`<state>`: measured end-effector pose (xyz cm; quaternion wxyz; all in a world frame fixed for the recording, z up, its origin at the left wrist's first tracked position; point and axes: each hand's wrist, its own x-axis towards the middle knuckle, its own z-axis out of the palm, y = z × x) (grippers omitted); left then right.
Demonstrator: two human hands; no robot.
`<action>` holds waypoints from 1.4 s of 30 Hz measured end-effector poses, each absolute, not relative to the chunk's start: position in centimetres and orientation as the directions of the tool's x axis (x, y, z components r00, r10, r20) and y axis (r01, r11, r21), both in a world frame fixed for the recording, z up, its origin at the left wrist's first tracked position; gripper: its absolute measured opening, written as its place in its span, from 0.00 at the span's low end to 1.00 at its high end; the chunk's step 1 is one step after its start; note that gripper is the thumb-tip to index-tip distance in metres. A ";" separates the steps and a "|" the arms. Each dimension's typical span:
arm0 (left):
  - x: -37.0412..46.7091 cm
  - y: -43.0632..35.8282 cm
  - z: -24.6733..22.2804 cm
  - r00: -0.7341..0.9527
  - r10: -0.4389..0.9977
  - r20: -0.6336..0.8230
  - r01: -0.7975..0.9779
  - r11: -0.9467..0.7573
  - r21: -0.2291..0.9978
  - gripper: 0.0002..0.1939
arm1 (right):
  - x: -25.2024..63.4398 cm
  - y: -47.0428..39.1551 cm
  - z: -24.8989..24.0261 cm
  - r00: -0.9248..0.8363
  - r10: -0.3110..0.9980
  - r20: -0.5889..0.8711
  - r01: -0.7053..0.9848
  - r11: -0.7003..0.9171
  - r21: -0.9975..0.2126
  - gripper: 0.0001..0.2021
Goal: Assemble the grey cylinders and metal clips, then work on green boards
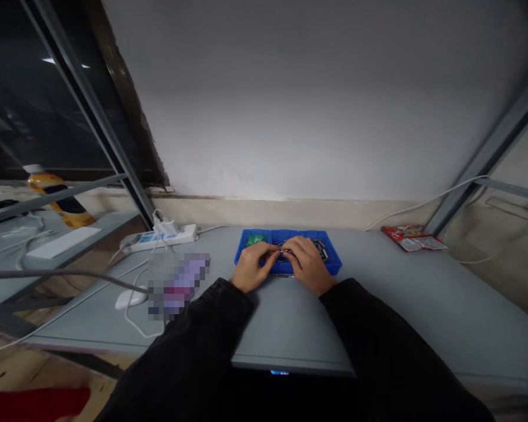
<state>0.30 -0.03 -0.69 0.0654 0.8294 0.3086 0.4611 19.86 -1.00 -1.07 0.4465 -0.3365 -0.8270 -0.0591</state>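
A blue compartment tray [335, 266] lies on the desk in front of me. Its left compartment holds small green pieces [256, 239], and dark and silvery small parts [322, 248] lie in the right one. Over the tray's middle my left hand [254, 267] is closed, thumb and fingers pinched together. Close beside it, my right hand [308, 265] is curled with its fingertips pinched as well. Between the two sets of fingertips is a small shiny thing [285, 251], too small to name. My hands hide much of the middle compartment.
A white power strip [167, 235] with plugs and cables stands at the back left. Nearer are a blurred-out purple object [182, 284] and a white charger-like piece [131, 299]. A red snack packet [411, 238] lies at right. Metal posts flank the desk [299, 328]; a wall stands behind.
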 end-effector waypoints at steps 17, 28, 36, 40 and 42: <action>-0.5 0.9 -0.3 0.233 0.573 0.786 0.507 -0.761 0.404 0.08 | 20.6 -0.3 -1.2 -0.114 0.466 0.877 0.730 0.638 -0.244 0.08; 0.3 -1.2 -1.3 0.490 0.543 0.682 0.492 -0.818 0.298 0.09 | 21.2 0.3 -1.4 -0.068 0.496 0.866 0.814 0.529 -0.239 0.04; 0.9 -1.9 -2.1 0.627 0.670 0.398 0.683 -0.718 0.132 0.09 | 20.8 0.2 -1.4 -0.088 0.519 0.850 0.817 0.526 -0.236 0.03; 0.2 -1.9 -2.5 0.573 0.725 0.381 0.733 -0.662 0.157 0.08 | 20.8 0.2 -1.4 -0.095 0.539 0.837 0.820 0.519 -0.242 0.04; -0.1 -2.0 -2.7 0.595 0.722 0.353 0.711 -0.678 0.186 0.07 | 20.9 0.2 -1.4 -0.092 0.542 0.835 0.823 0.514 -0.242 0.05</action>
